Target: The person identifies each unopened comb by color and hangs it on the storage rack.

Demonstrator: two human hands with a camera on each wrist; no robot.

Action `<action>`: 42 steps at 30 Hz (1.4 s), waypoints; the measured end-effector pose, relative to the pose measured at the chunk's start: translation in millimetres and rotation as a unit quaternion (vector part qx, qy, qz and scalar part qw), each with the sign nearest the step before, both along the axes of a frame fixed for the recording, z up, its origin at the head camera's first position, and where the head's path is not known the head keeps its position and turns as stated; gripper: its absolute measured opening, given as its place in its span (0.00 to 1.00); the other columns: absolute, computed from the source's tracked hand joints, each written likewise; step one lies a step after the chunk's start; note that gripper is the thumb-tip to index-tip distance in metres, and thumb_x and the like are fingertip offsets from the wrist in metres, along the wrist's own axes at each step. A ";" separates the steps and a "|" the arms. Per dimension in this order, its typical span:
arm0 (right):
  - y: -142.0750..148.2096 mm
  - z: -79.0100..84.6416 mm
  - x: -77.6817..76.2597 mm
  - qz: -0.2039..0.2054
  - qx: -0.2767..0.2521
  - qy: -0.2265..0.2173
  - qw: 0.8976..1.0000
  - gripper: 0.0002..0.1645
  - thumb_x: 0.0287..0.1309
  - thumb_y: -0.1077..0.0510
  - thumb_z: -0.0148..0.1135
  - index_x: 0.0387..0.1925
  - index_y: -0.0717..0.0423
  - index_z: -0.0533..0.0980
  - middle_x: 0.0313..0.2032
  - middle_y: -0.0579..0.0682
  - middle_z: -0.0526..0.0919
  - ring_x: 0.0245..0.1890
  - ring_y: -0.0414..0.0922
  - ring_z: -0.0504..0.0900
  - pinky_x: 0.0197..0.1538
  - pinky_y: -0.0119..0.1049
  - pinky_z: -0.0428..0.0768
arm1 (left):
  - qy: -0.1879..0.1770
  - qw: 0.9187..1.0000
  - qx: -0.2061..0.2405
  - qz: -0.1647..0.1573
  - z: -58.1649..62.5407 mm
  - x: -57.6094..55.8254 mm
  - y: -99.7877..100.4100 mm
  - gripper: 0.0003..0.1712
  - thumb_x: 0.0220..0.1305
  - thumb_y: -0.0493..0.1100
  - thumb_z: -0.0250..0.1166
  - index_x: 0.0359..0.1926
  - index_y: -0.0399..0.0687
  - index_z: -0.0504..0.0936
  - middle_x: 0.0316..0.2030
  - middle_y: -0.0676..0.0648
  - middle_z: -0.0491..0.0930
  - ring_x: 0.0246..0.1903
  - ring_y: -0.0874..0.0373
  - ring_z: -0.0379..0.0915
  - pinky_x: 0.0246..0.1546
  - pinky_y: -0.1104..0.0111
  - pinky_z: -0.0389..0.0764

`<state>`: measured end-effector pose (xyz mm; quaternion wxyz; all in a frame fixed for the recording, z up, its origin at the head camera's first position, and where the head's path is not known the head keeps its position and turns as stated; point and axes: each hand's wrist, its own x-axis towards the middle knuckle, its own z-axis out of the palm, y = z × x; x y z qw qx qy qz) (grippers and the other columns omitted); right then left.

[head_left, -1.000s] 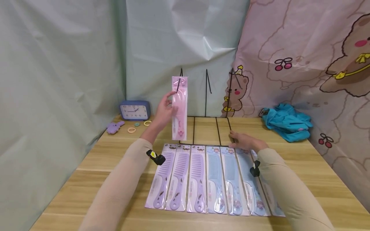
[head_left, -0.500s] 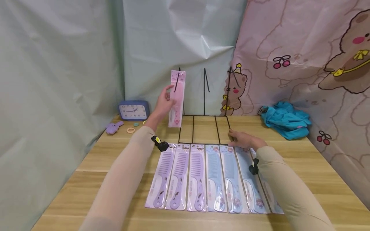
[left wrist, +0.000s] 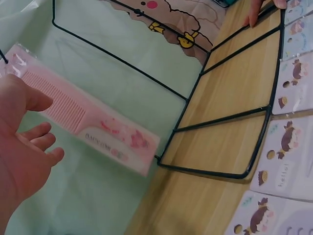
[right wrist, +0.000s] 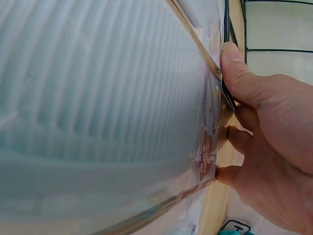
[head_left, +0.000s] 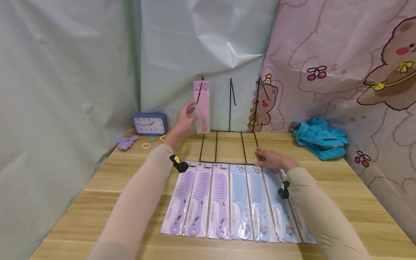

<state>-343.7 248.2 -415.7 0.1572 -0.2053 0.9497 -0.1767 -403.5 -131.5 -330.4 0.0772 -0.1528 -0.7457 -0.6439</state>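
A pink comb in a clear packet (head_left: 203, 108) hangs upright from the left hook of a black wire rack (head_left: 216, 148). My left hand (head_left: 186, 117) is beside that packet, fingers loosely spread. In the left wrist view the thumb of the left hand (left wrist: 24, 122) overlaps the comb's packet (left wrist: 93, 112) near its top, and the other fingers stand apart from it. My right hand (head_left: 271, 158) holds the rack's front right corner, and in the right wrist view the thumb of the right hand (right wrist: 274, 122) lies against the black wire (right wrist: 227, 54).
Packaged purple combs (head_left: 198, 202) and blue combs (head_left: 239, 202) lie in a row before the rack. A clock (head_left: 150, 124), a purple toy (head_left: 127, 142) and small rings (head_left: 146, 146) are at the back left. Blue cloth (head_left: 320, 139) lies at the right. Two further hooks (head_left: 232, 92) carry nothing.
The pink comb packet has moved up and back along the left hook, away from me. My left hand followed it and its fingers have loosened. The right hand stays at the rack's corner.
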 end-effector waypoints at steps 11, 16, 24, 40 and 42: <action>1.7 -5.6 3.8 0.003 -0.012 0.000 1.000 0.47 0.70 0.47 0.60 0.75 0.68 0.51 0.76 0.67 0.46 0.73 0.67 0.49 0.72 0.60 0.53 | -0.008 1.000 0.003 -0.030 -19.7 20.6 -18.5 0.37 0.71 0.30 0.57 0.76 0.38 0.53 0.72 0.30 0.56 0.72 0.35 0.51 0.71 0.53 0.60; 1.9 -5.3 4.0 -0.008 -0.015 -0.001 1.000 0.47 0.68 0.48 0.61 0.75 0.68 0.52 0.76 0.68 0.46 0.73 0.67 0.49 0.72 0.60 0.53 | -0.022 0.999 -0.026 -0.029 -44.4 31.5 -44.3 0.39 0.71 0.31 0.59 0.77 0.40 0.52 0.72 0.30 0.57 0.69 0.33 0.57 0.68 0.50 0.65; -2.8 -1.8 5.8 -0.005 -0.022 0.006 1.000 0.45 0.69 0.50 0.61 0.75 0.69 0.53 0.75 0.67 0.48 0.74 0.65 0.50 0.73 0.59 0.53 | -0.090 0.982 -0.160 -0.050 -75.5 69.8 -71.7 0.44 0.70 0.37 0.63 0.77 0.35 0.47 0.70 0.26 0.56 0.65 0.30 0.63 0.62 0.47 0.72; -2.4 1.5 -0.1 -0.017 -0.017 -0.001 1.000 0.45 0.68 0.51 0.62 0.75 0.67 0.53 0.76 0.65 0.49 0.75 0.64 0.48 0.74 0.57 0.51 | -0.066 0.936 -0.339 -0.067 -94.9 130.4 -50.8 0.66 0.49 0.57 0.80 0.75 0.29 0.50 0.66 0.22 0.60 0.59 0.34 0.67 0.60 0.45 0.71; -3.2 0.7 1.0 -0.018 -0.020 -0.002 1.000 0.46 0.68 0.50 0.63 0.75 0.67 0.53 0.76 0.65 0.49 0.75 0.64 0.48 0.74 0.58 0.51 | -0.056 0.930 -0.361 -0.052 -98.6 133.5 -50.6 0.68 0.47 0.60 0.80 0.74 0.28 0.51 0.66 0.21 0.60 0.63 0.31 0.62 0.64 0.42 0.66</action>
